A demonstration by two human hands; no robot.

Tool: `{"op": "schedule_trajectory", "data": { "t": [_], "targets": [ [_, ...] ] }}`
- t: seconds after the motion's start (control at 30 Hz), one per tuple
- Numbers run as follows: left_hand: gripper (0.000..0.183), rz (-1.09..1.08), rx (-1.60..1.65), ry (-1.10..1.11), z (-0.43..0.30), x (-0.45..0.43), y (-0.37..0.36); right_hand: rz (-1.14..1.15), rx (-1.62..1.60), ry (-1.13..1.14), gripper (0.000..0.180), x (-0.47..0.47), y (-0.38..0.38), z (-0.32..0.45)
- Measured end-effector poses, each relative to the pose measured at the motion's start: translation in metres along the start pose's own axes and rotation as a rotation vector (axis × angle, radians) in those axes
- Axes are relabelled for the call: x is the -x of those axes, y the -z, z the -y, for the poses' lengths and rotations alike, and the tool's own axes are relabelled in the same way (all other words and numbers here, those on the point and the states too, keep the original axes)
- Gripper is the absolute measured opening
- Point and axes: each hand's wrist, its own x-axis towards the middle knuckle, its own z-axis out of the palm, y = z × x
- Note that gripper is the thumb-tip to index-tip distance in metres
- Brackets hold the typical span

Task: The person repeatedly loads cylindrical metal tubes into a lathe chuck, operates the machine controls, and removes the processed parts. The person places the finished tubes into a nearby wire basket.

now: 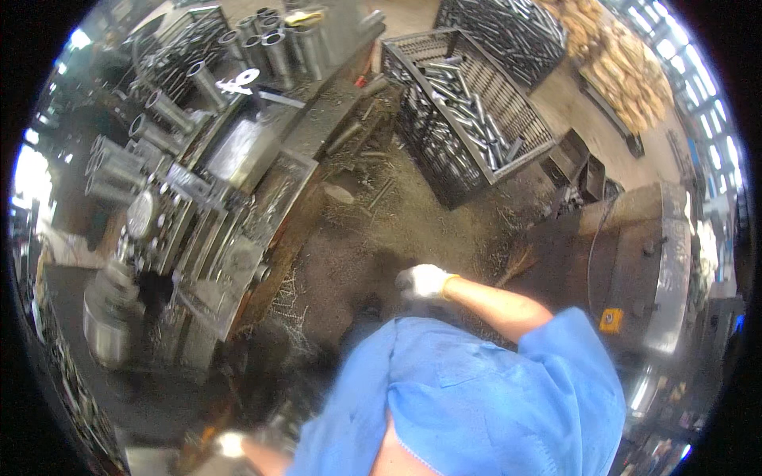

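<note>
My right hand (422,281), in a white work glove, hangs in front of my blue shirt, over the dark workshop floor (342,253). Its fingers look curled, but the glove is blurred and I cannot tell if anything is in them. At the lower left, my left hand (229,444) also wears a white glove. It is small and blurred beside the dark lower part of the machinery; its fingers cannot be made out. To my left stands a metalworking machine (223,253) with a metal tray. Several metal tubes (274,50) stand upright at its far end.
A black mesh crate (440,172) holding short metal rods (461,107) stands ahead on the floor. Behind it is another crate of rods (506,35). At right lies a large machine body (631,256). Metal shavings (290,309) and loose bars (381,197) litter the floor.
</note>
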Motion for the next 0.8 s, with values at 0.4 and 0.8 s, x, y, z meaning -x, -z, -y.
{"op": "schedule_trajectory", "data": {
  "t": [0.4, 0.8],
  "targets": [
    [0.046, 0.465, 0.687, -0.465, -0.292, 0.312, 0.021, -0.614, -0.32, -0.277, 0.052, -0.025, 0.159, -0.242],
    [0.045, 0.911, 0.293, -2.004, -0.741, 0.828, 0.35, -0.614, -0.299, -1.156, 0.045, -0.085, 0.344, -0.743]
  ]
}}
